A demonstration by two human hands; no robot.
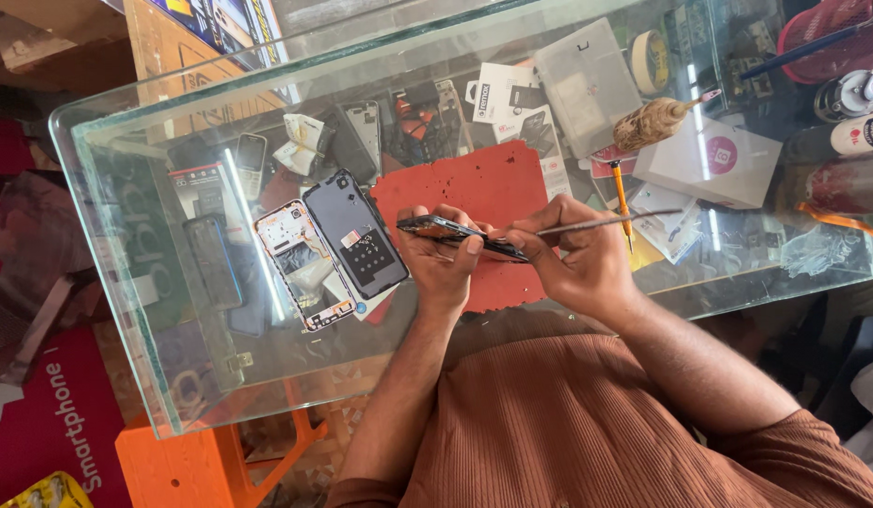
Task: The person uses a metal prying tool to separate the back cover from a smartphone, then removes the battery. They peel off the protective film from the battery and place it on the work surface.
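1. Left hand [441, 252] had its grip closed on one end of a dark phone body [460, 235], thumb on the near edge and fingers curled over the far side.
2. The phone body was held edge-on, just above the red mat [474, 183] on the glass table [126, 188].
3. Right hand [577, 254] had its grip closed on a thin metal tool [610, 222]; the same hand touched the phone body's other end.
4. The tool's working tip was hidden behind the fingers; its long shaft pointed away to the right.
5. Left of the hands, a black back cover [354, 233] and an open phone frame [300, 263] lay side by side on the table, touching.
6. A white box [709, 160] and a brush [655, 122] lay farther right, well apart from the hands.
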